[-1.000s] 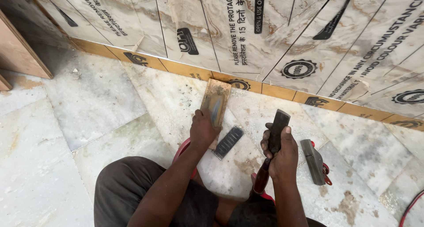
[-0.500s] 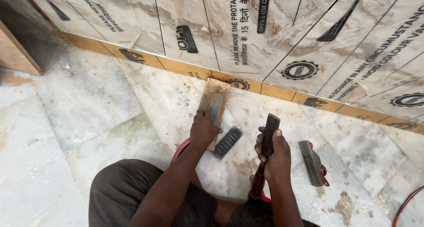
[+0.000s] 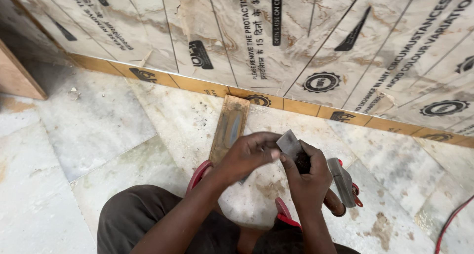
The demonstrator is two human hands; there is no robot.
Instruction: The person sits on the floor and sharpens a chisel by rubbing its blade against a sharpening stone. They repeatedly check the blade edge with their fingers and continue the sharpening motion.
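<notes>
Marble floor (image 3: 98, 130): both hands (image 3: 276, 160) meet, gripping chisel blade (image 3: 289, 144).

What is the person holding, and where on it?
The right hand grips a flat grey metal blade by its lower end; left hand fingers touch its upper end.

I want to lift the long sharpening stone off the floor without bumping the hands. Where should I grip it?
Grip the sharpening stone at its far end, by the wall, pinching its long edges from above. It lies flat, and the near end sits by the left hand and right hand.
</notes>
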